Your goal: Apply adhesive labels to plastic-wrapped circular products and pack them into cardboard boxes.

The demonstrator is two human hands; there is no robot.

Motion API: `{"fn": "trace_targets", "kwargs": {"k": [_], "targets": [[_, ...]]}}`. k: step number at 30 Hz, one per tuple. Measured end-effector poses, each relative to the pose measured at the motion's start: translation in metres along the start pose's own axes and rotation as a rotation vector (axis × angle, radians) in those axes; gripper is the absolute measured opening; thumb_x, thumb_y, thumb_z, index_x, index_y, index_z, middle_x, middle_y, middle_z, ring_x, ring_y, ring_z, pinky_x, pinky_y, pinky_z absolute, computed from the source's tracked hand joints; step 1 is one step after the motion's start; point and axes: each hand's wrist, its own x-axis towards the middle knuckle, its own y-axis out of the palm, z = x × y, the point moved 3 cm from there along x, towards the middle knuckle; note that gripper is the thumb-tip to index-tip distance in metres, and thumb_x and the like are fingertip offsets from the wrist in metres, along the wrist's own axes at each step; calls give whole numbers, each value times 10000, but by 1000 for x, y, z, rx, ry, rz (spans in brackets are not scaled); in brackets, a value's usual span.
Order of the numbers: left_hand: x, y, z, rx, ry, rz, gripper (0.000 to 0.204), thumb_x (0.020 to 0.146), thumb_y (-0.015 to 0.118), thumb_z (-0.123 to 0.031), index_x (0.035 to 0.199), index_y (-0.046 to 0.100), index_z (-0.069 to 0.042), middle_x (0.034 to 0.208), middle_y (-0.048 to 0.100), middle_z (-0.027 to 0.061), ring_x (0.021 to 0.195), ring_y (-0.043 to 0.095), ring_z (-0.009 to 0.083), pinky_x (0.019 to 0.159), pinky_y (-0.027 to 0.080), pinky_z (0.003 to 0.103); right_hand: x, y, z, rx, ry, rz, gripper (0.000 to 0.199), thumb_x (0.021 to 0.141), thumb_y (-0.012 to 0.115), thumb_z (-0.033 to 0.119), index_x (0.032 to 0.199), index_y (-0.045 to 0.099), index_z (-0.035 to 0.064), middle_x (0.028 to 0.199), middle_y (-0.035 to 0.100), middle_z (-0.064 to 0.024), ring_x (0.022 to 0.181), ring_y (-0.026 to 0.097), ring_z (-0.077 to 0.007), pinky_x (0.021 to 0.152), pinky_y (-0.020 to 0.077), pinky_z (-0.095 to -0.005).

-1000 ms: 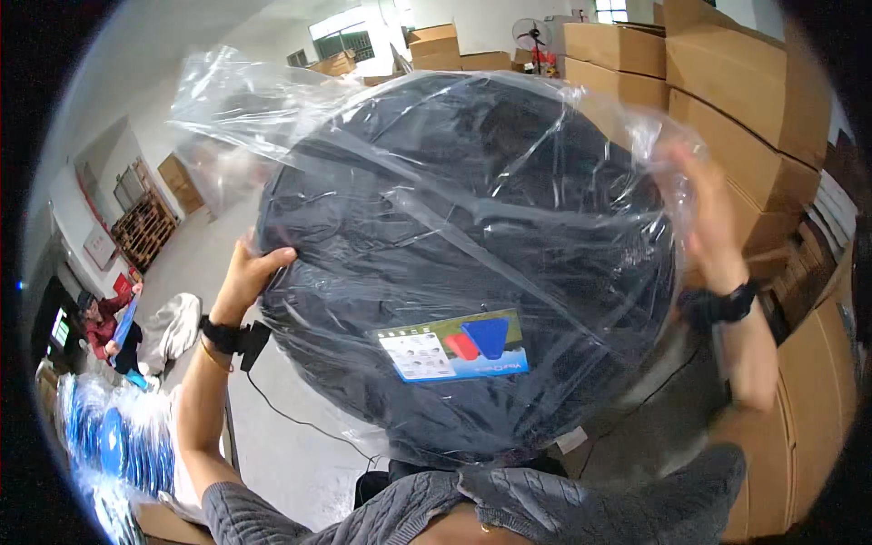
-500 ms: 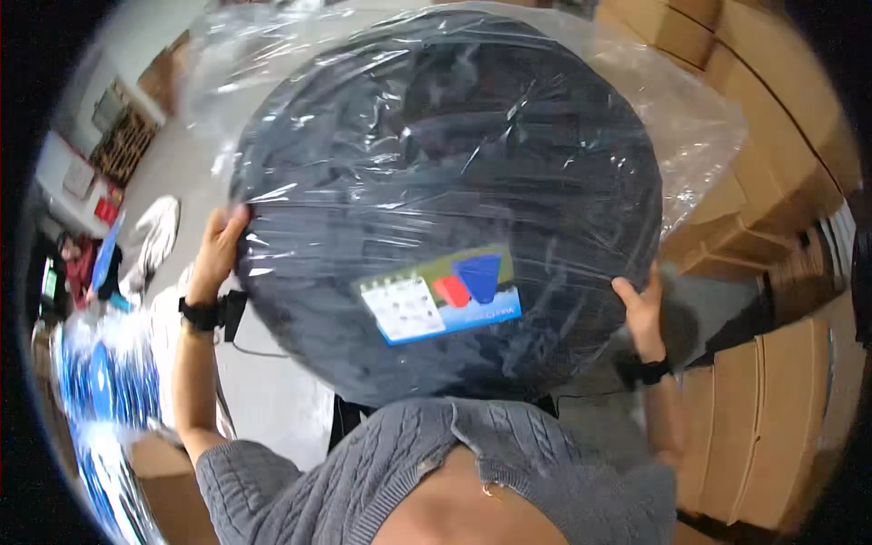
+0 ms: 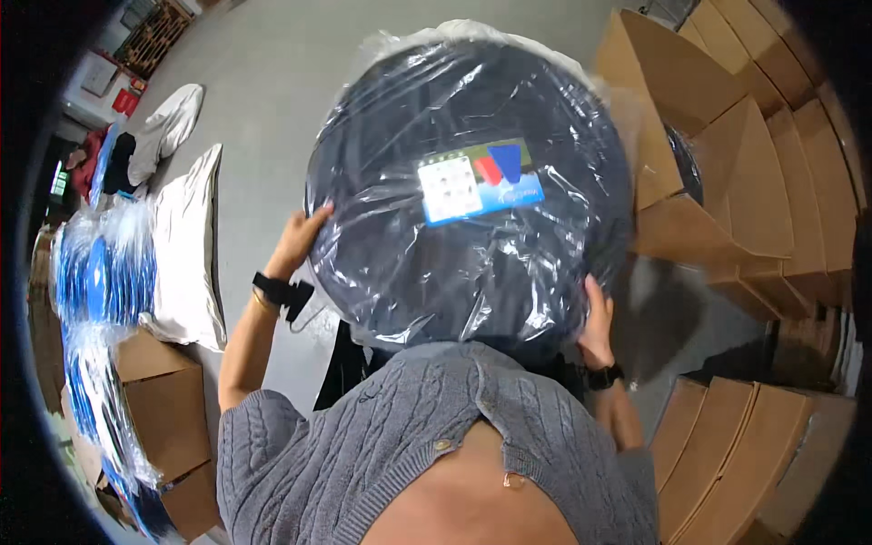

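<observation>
Round package, dark under clear plastic (colourful label)

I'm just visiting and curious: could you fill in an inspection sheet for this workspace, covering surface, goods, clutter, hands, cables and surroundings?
Surface: grey floor; the disc's underside is hidden, so any support beneath cannot be told.
Job's things: black round disc in clear, shiny plastic, with a printed card on the upper face.
Clutter: blue plastic-wrapped goods and a white sack at left.
Hands: left hand grips the disc's left edge; right hand grips its lower right edge.
Cables: thin cord beside the left wristband; where it leads is unclear.
Surroundings: open cardboard box and closed cartons at right; another person in red at far left, partly hidden.
</observation>
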Motion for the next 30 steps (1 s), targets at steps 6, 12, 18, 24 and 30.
{"fn": "trace_targets", "kwargs": {"k": [6,12,18,24,30], "targets": [[-19,18,-99,-63,1002,-135,407,919,528,-287,1157,543,44,988,639,109,833,642,179,725,516,250,9,44,63,335,95,375,370,951,467,313,1203,519,46,1169,570,-53,1019,564,-198,870,456,-347],[-42,-16,-109,-125,608,272,399,854,583,-188,1198,531,8,1083,620,140,1025,583,216,847,483,308,13,6,109,-168,-116,561,389,908,525,300,1184,514,27,1095,597,-93,976,579,-242,808,493,-376],[-86,-75,-103,-183,712,81,525,801,656,-264,1199,515,48,1144,574,224,977,590,251,823,473,322,-24,-89,170,-266,-334,737,370,866,561,273,1139,555,24,1003,625,-82,888,598,-203,750,499,-341],[-129,11,76,465,111,760,344,727,693,-192,1011,628,-10,844,655,140,645,607,135,613,490,324,-5,-160,32,-867,227,697,352,823,598,246,1093,596,21,911,653,-72,799,616,-163,691,505,-307],[-54,-14,26,349,44,190,527,818,657,-139,1282,424,-45,811,624,94,620,570,127,522,448,235,67,-184,-6,-757,99,161,179,863,575,183,997,599,68,779,592,-2,657,526,-93,591,450,-256]]}}
